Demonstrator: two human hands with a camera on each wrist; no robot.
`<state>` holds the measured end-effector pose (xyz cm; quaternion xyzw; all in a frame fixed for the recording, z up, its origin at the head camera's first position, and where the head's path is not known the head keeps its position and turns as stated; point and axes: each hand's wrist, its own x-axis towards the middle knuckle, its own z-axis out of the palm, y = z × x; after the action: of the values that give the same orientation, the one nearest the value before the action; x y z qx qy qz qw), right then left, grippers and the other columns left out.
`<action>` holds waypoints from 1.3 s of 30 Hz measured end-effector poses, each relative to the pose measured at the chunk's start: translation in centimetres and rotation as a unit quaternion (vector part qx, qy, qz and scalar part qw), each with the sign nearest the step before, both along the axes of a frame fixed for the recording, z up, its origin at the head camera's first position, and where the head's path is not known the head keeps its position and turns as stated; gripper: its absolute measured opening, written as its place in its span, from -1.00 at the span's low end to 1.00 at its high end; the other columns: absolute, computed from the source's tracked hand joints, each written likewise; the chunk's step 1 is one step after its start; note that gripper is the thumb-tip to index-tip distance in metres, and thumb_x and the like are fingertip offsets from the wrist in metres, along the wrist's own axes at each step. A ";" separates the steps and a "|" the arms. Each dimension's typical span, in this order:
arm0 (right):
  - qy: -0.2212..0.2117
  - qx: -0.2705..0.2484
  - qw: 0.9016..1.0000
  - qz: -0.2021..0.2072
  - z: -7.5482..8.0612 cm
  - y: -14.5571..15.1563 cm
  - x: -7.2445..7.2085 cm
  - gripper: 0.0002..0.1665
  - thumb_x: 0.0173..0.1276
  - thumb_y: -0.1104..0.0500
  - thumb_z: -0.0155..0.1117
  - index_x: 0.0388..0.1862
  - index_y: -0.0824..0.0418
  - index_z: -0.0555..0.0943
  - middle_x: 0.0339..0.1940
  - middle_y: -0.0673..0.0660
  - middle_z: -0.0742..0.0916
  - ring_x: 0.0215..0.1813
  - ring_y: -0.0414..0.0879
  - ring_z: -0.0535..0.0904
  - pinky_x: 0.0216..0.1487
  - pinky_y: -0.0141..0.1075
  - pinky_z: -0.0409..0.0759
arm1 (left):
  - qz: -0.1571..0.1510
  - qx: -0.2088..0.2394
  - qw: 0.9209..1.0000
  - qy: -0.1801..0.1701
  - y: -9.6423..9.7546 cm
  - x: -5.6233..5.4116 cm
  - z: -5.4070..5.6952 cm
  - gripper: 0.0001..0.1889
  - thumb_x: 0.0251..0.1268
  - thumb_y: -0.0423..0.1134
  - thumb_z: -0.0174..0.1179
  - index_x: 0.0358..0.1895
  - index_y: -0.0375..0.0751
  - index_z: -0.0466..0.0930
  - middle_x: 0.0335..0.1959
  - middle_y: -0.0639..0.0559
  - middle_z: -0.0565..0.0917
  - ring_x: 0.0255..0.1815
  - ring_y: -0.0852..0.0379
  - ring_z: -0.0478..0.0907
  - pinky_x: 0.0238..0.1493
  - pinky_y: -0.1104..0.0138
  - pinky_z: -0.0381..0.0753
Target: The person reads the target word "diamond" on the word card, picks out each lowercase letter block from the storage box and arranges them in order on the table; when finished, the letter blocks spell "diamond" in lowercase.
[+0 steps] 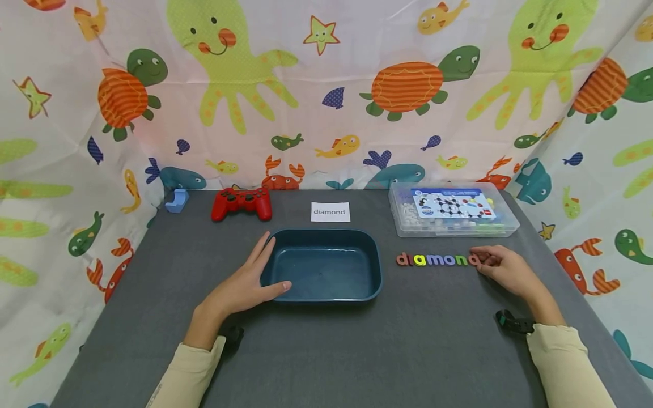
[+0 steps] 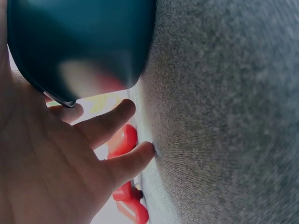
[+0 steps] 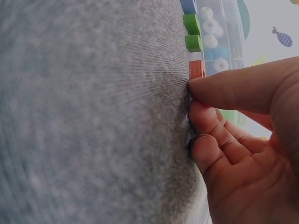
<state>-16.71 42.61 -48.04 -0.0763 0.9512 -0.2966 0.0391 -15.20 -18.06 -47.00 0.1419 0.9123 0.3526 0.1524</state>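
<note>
In the head view my left hand [image 1: 238, 290] rests at the left end of a dark blue tray [image 1: 321, 296]. Its thumb reaches over the near rim, and the fingers stretch along the left side. The left wrist view shows those fingers spread and mostly straight beside the tray wall [image 2: 105, 44]. On the right, my right hand [image 1: 506, 271] pinches a red letter d [image 1: 473, 259] at the end of a row of coloured letters [image 1: 435, 260] spelling "diamond". From the right wrist, the thumb and bent fingers are right at that letter [image 3: 196, 68], partly hiding it.
A white card [image 1: 330, 212] reading "diamond" lies behind the tray. At the back stand a red game controller [image 1: 241, 203], a small blue block [image 1: 177, 201] and a clear plastic case [image 1: 454, 211] of molecule-model parts. A printed sea-animal curtain [image 1: 326, 136] borders the grey table [image 1: 326, 351].
</note>
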 end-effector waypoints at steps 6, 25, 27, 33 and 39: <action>0.000 -0.007 1.000 0.001 -0.3 0.3 0.2 -0.51 0.52 0.31 0.36 0.37 0.42 0.59 -0.09 0.21 0.65 -0.16 -0.04 0.48 -0.27 -0.30 0.47 | -0.006 0.007 1.000 -0.001 0.0 0.1 -0.1 0.21 0.36 0.38 0.31 0.80 0.05 -0.29 0.80 0.07 -0.37 0.74 -0.26 -0.14 0.46 -0.42 0.23; -0.002 -0.077 0.997 -0.021 -1.4 0.2 0.7 -0.39 0.60 0.13 0.36 0.51 0.33 0.50 -0.03 0.24 0.61 -0.18 -0.13 0.49 -0.25 -0.34 0.44 | -0.007 0.009 1.000 0.012 -0.5 -0.5 -0.2 0.24 0.32 0.38 0.34 0.80 0.07 -0.32 0.80 0.06 -0.36 0.74 -0.24 -0.15 0.44 -0.41 0.28; -0.006 -0.076 0.997 -0.020 -1.5 0.1 0.5 -0.36 0.59 0.12 0.37 0.54 0.32 0.48 -0.01 0.24 0.60 -0.17 -0.12 0.48 -0.24 -0.33 0.43 | -0.007 0.012 1.000 0.013 -0.5 -0.6 -0.3 0.24 0.32 0.37 0.35 0.80 0.07 -0.31 0.80 0.08 -0.36 0.75 -0.22 -0.16 0.44 -0.40 0.28; -0.004 -0.059 0.998 -0.007 -1.7 -0.2 0.2 -0.25 0.52 0.12 0.45 0.56 0.35 0.44 -0.01 0.26 0.58 -0.22 -0.08 0.44 -0.26 -0.28 0.38 | -0.007 0.005 1.000 0.007 -0.3 -0.6 -0.4 0.25 0.31 0.39 0.35 0.80 0.10 -0.32 0.80 0.09 -0.36 0.75 -0.22 -0.16 0.45 -0.40 0.27; 0.027 -0.042 0.999 0.009 -1.4 -0.3 -0.3 -0.26 0.47 0.17 0.51 0.52 0.38 0.47 -0.11 0.22 0.55 -0.24 -0.07 0.38 -0.29 -0.26 0.31 | -0.006 0.015 1.000 0.006 -0.1 -0.5 -0.3 0.26 0.30 0.40 0.35 0.80 0.09 -0.32 0.80 0.10 -0.37 0.75 -0.22 -0.17 0.44 -0.41 0.26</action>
<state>-17.06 42.33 -49.45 -0.0947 0.9377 -0.3340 0.0132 -15.68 -18.18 -47.26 0.1517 0.9069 0.3648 0.1467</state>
